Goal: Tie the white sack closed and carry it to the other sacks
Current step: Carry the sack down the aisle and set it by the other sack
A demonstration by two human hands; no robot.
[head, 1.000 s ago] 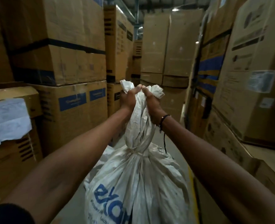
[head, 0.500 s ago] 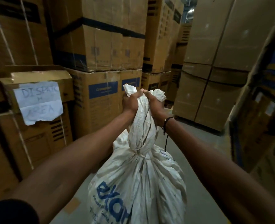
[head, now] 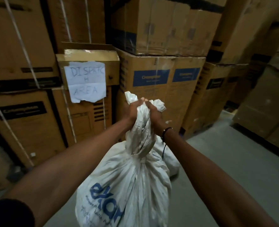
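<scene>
While both hands hold a sack up in a warehouse aisle, the scene reads as follows, largest thing first.

Boxes: tall brown cardboard boxes (head: pixel 165 89) stacked in a wall across the far side and along the left, some with blue printed labels, some bound with pale straps.

Floor: grey concrete floor (head: pixel 225 161), bare on the right.

Sack: white woven plastic sack with blue lettering (head: pixel 135 185), in the near centre, full and rounded; its neck is knotted into a twisted tail that rises to the hands. Whether its base touches the floor cannot be told.

Second sack: another white sack (head: pixel 171 163) just behind the first, to its right, mostly hidden.

Sign: white paper sheet handwritten "DISPATCH AREA" (head: pixel 86 81), stuck on a box at far left of centre.

Left hand: left hand (head: pixel 133 110), fingers curled tight round the sack's tail.

Right hand: right hand (head: pixel 153 113), fingers clamped on the same tail, touching the left hand.

Bracelet: black cord bracelet (head: pixel 165 133) on the right wrist, one end dangling.
</scene>
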